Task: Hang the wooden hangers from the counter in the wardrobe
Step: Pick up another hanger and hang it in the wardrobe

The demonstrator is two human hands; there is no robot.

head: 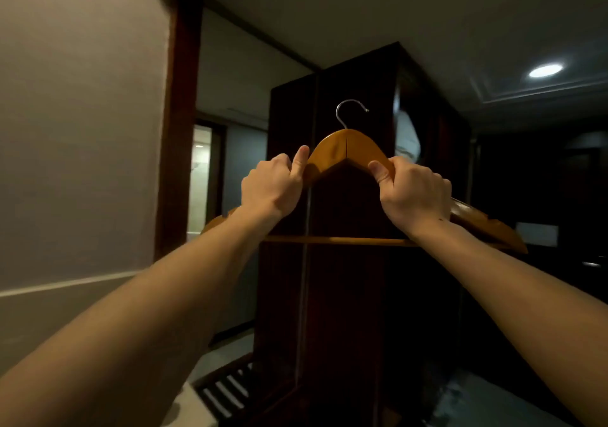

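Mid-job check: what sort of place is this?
Likely a hotel room or bedroom hallway: a tall dark wardrobe stands ahead, a slatted wooden rack sits low beside it, and the left hand and right hand hold a wooden hanger.

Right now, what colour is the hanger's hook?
Silver metal hook, clearest in the head view.
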